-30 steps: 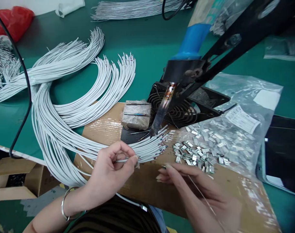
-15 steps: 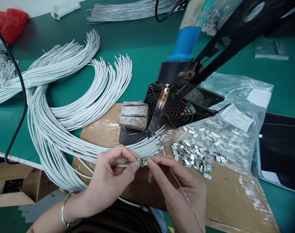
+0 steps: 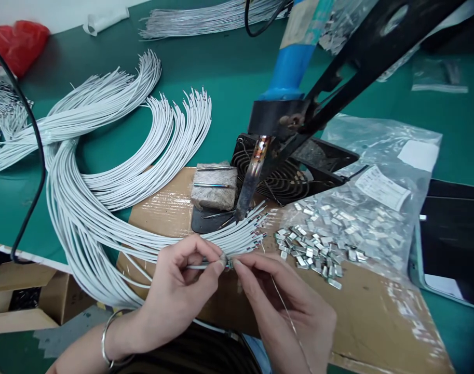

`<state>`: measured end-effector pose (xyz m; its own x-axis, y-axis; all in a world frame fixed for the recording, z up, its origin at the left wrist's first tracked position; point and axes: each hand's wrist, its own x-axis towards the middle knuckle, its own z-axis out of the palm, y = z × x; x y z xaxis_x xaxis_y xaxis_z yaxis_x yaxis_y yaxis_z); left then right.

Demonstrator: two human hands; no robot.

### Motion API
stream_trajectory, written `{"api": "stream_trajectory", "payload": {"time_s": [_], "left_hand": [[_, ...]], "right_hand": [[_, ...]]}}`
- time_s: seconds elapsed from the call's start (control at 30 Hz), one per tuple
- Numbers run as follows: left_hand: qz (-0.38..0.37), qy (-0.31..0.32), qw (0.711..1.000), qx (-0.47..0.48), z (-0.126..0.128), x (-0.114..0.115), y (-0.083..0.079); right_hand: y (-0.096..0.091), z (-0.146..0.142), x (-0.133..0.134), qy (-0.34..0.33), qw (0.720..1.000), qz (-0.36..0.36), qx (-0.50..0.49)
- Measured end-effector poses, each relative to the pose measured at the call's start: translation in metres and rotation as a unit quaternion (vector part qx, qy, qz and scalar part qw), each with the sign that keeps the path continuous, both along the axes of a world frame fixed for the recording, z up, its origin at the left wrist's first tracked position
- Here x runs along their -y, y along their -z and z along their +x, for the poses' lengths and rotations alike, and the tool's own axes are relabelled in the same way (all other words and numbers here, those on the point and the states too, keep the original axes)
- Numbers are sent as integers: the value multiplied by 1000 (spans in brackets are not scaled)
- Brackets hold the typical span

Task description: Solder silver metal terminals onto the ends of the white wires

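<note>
My left hand [image 3: 178, 291] pinches the end of one white cable [image 3: 198, 266] low in the middle of the view. My right hand [image 3: 283, 306] meets it fingertip to fingertip, pinching a small metal connector [image 3: 229, 264] against the cable end; a thin wire of solder [image 3: 287, 317] runs back over this hand. Both hands hover over a cardboard sheet [image 3: 361, 317]. Just beyond them lie the stripped ends of a white cable bundle [image 3: 104, 208], under the tip of a mounted soldering iron [image 3: 248, 187] with a blue handle. A pile of metal connectors [image 3: 314, 252] lies right of the hands.
A black fan [image 3: 295, 176] and a sponge block [image 3: 214, 188] sit behind the iron. A clear bag of connectors [image 3: 377, 197] lies at the right. More cable bundles [image 3: 205, 18] and a red bag [image 3: 16, 39] lie far back. A cardboard box [image 3: 22, 301] sits lower left.
My right hand came left from beside the connector pile and now meets the left fingertips with a small connector. The left hand kept its grip on the cable.
</note>
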<state>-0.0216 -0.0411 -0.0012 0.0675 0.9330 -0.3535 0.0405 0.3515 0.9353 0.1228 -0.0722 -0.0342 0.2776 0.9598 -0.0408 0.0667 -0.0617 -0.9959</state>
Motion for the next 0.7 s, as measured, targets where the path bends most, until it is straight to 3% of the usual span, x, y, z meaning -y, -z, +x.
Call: {"api": "stream_trajectory", "payload": {"time_s": [0.2, 0.5, 0.7], "left_hand": [[-1, -2, 1000, 3, 1, 1, -1], [0, -5, 1000, 6, 4, -2, 1], [7, -4, 1000, -10, 7, -8, -3]], "right_hand": [[-2, -4, 2, 20, 1000, -13, -7], [3, -3, 8, 27, 997, 9, 72], [-2, -2, 13, 47, 988, -59, 132]]}}
